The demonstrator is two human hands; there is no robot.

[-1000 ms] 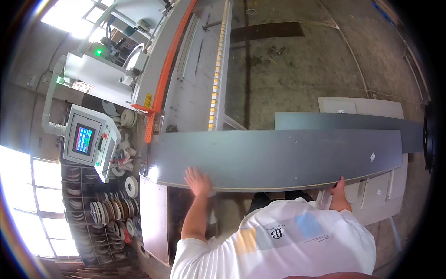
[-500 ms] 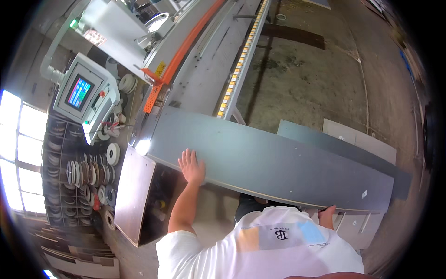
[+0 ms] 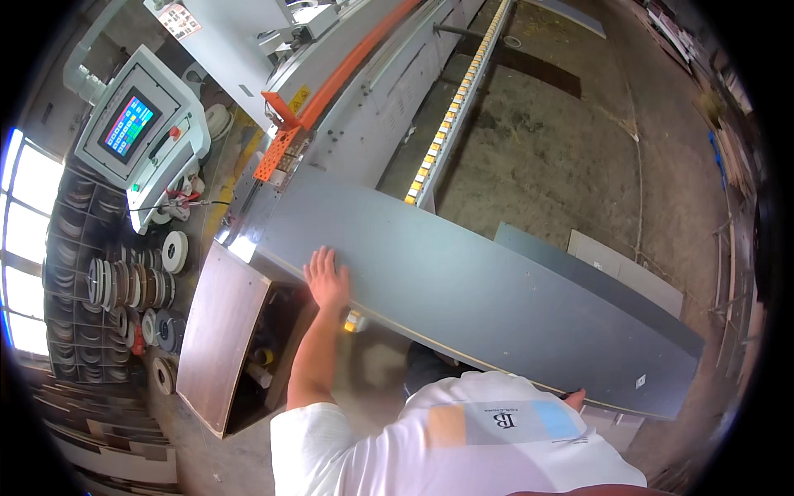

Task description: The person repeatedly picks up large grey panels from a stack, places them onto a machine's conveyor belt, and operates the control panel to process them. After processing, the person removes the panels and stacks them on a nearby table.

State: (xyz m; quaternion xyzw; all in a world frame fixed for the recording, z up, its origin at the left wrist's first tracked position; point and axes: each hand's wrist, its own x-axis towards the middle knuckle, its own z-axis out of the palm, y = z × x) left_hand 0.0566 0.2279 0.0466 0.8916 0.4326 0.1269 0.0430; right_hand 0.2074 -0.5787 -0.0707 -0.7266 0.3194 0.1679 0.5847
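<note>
A long grey panel (image 3: 463, 281) lies flat across the front of a machine, slanting from upper left to lower right. My left hand (image 3: 328, 279) rests palm down on its top near the left end, fingers spread. At the panel's near edge toward the right end, my right hand (image 3: 575, 400) grips the edge with the thumb on top; its other fingers are hidden underneath. The panel's left end lies by an orange perforated guard (image 3: 276, 155) on the machine. Its far edge covers the near end of a rail with yellow and white rollers (image 3: 438, 136).
A control box with a lit screen (image 3: 131, 128) hangs at upper left. Below the panel's left end stands an open-sided wooden cabinet (image 3: 219, 339). Rolls of edge banding (image 3: 132, 285) fill a rack at left. More grey boards (image 3: 604, 285) lie beyond the panel's right part.
My view has turned, so the panel's right end sits lower. A yellow and white roller now shows past its near edge by my left forearm. Both hands keep their places on the panel.
</note>
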